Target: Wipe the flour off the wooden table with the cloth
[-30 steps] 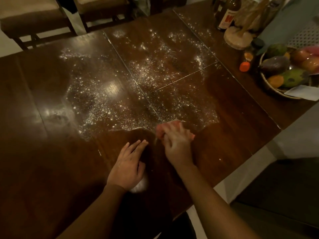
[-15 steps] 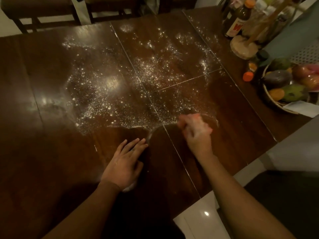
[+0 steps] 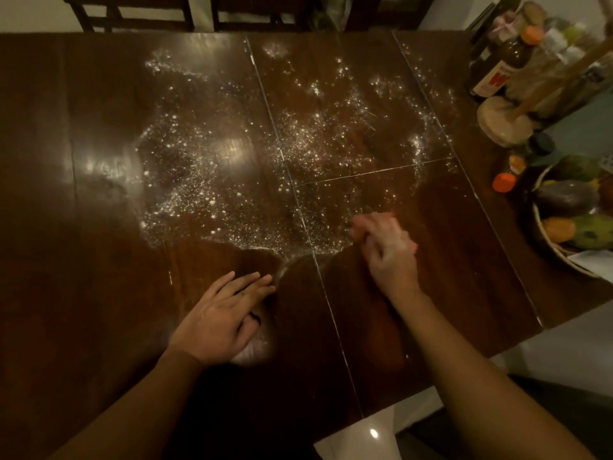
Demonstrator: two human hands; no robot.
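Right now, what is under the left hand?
A pale whitish patch, perhaps flour, peeks out from under the left hand on the table; the palm hides the rest.

Only the dark bottle (image 3: 509,56) at the far right corner of the table (image 3: 83,293) carries a label (image 3: 495,79) (white, with red marks), too blurred for reading.

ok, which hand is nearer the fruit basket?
Right. The right hand sits left of the fruit basket; the left hand lies flat farther left, closer to the person.
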